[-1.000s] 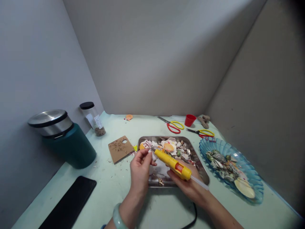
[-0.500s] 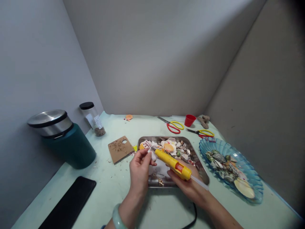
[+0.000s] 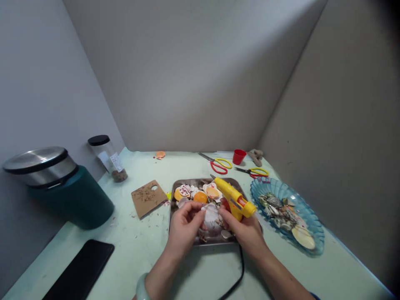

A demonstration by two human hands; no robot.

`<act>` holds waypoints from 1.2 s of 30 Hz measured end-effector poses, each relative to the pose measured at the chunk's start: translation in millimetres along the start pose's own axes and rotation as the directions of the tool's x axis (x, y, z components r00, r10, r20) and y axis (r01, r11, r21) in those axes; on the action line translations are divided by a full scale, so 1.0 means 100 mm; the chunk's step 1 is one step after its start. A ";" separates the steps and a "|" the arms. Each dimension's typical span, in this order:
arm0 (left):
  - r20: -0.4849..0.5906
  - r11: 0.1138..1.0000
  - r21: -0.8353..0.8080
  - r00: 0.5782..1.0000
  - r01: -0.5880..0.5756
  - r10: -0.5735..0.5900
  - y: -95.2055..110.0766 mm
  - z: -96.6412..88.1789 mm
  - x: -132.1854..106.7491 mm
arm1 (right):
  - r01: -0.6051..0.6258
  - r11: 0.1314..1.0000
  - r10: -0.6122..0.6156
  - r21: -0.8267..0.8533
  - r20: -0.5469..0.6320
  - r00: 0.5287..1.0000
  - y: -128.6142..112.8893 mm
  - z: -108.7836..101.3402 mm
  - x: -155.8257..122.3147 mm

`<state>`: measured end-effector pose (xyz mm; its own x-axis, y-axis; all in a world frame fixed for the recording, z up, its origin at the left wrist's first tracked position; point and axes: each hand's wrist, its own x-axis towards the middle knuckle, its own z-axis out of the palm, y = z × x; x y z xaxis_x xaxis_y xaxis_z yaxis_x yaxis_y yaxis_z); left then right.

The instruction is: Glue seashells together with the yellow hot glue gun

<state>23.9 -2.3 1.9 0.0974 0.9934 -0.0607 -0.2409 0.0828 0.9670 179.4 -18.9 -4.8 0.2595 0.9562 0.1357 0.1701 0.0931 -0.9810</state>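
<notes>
Over the metal tray, my left hand pinches the left edge of a white scallop shell between thumb and fingers. My right hand is closed around the yellow hot glue gun, whose nozzle points up and left, away from the shell. The right thumb also touches the shell's right edge. Behind the hands, the tray holds an orange scallop shell, a white shell with an orange middle and several small shells. My fingers hide part of the tray's contents.
A blue fluted dish of shells stands right. Behind are scissors, pliers and a red cup. On the left are a brown board, a jar, a teal bottle and a black flat object. A black cord trails forward.
The glue gun's nozzle has swung up and away from my left fingers. The white shell now faces me between both hands, and my right thumb has reached it. The view has shifted right.
</notes>
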 end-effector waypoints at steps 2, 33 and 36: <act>0.031 0.999 0.032 1.000 -0.006 0.005 0.00 0.01 0.00 | -0.036 0.999 0.036 -0.004 -0.002 0.999 -0.01 0.01 0.00; 0.074 0.998 -0.027 0.995 0.065 -0.063 0.00 -0.04 0.01 | 0.073 0.989 -0.053 -0.126 0.159 0.986 0.08 -0.04 -0.08; 0.091 0.996 -0.042 0.993 0.073 -0.069 -0.03 -0.06 0.01 | 0.070 0.991 -0.053 -0.115 0.143 0.988 0.10 -0.05 -0.08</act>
<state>18.7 -1.1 -2.5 0.2009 0.9740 -0.1045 -0.2739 0.1583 0.9486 183.9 -26.9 -14.5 0.1119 0.9797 0.1665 0.2964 0.1271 -0.9466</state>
